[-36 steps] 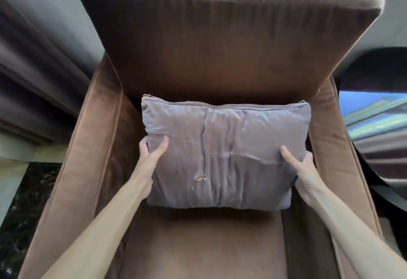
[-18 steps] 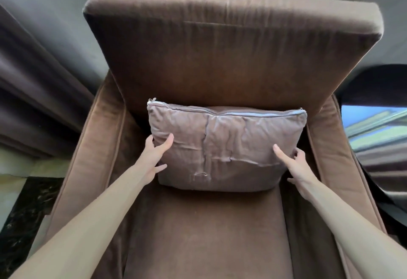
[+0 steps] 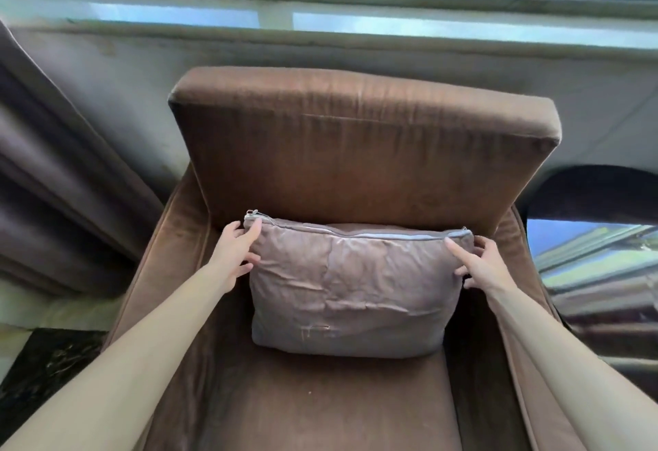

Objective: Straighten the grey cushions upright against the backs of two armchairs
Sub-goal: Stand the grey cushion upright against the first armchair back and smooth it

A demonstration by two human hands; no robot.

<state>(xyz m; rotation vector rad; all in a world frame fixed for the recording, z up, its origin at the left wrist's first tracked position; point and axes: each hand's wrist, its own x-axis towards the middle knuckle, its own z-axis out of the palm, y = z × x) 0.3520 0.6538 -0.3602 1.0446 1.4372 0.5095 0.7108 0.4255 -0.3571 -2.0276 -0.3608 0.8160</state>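
A grey cushion [image 3: 352,290] with a zip along its top edge stands upright on the seat of a brown armchair [image 3: 356,151], leaning against the chair's back. My left hand [image 3: 235,254] holds the cushion's upper left corner, thumb on the front by the zip end. At the upper right corner, my right hand [image 3: 480,265] pinches the edge, with the thumb on the front face and the fingers round the side. Only one armchair and one cushion are in view.
A window and its sill [image 3: 391,23] run behind the armchair. Dark curtain folds [image 3: 53,183] hang at the left. A glossy table top [image 3: 598,272] stands to the right of the chair. Dark marble floor [image 3: 42,372] shows at the lower left.
The cushion went from held above the seat to standing on it against the back. Both hands slid from its side edges up to the top corners. The view pulled back and tilted up.
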